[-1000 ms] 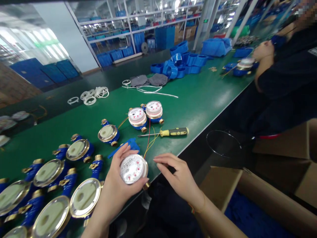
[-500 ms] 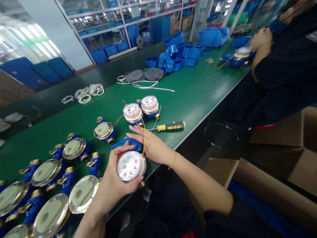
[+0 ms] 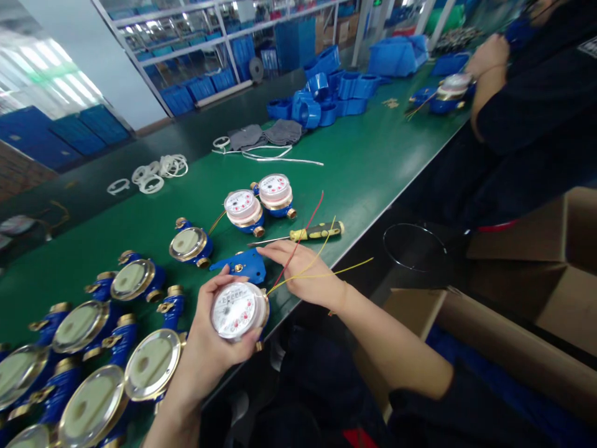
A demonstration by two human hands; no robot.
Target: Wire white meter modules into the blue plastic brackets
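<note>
My left hand point(image 3: 205, 339) is wrapped round a water meter point(image 3: 234, 311) at the table's near edge, its white dial tilted up towards me. A red wire and two yellow wires come out of the meter's right side and lie across my right hand point(image 3: 310, 274). That hand has its fingers stretched out to the left, close to a flat blue part point(image 3: 254, 266) with a brass-coloured centre; whether they touch it I cannot tell. Just beyond lies a screwdriver point(image 3: 319, 231) with a yellow and black handle. Two more dialled meters point(image 3: 243, 211) stand behind the blue part.
Several blue meter bodies point(image 3: 93, 404) with brass rims fill the left of the green table point(image 3: 354, 168). White rings point(image 3: 152, 183), grey gloves point(image 3: 282, 132) and blue plastic housings point(image 3: 308, 112) lie farther back. A co-worker's hand point(image 3: 487, 56) is at the far right, above open cardboard boxes point(image 3: 517, 330).
The wires have swung from upright over to the right, across my right hand. That hand has shifted slightly right and turned. The meter stays in my left hand.
</note>
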